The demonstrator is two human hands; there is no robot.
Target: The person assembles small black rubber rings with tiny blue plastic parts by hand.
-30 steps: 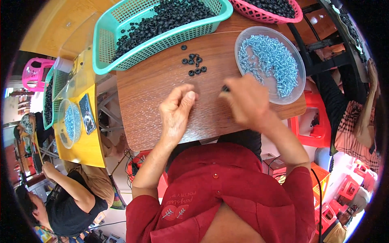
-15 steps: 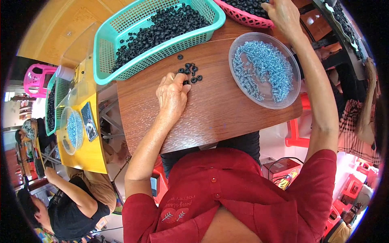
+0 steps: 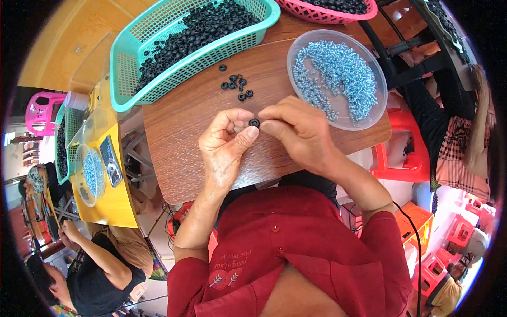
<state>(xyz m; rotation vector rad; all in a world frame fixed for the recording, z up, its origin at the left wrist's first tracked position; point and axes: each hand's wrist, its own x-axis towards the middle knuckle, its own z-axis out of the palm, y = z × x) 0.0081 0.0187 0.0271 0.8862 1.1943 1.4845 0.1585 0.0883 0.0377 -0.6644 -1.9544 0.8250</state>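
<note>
Left hand (image 3: pixel 224 145) clamps the black ring (image 3: pixel 254 122), likely light, best rim-held; whether my right hand (image 3: pixel 303 132) grips, I can't tell.

Held ring (image 3: pixel 254 122): one; teal baskets (image 3: pixel 200 64): two; clear bowls (image 3: pixel 338 102): two.

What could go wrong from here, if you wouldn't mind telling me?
The small black ring sits at the fingertips of the left hand, with the right hand close beside it, so it could slip and roll away. The loose black rings lie unconfined on the wooden table and might scatter if brushed. The open clear tub appears near the right hand; a knock might spill its blue beads.
</note>
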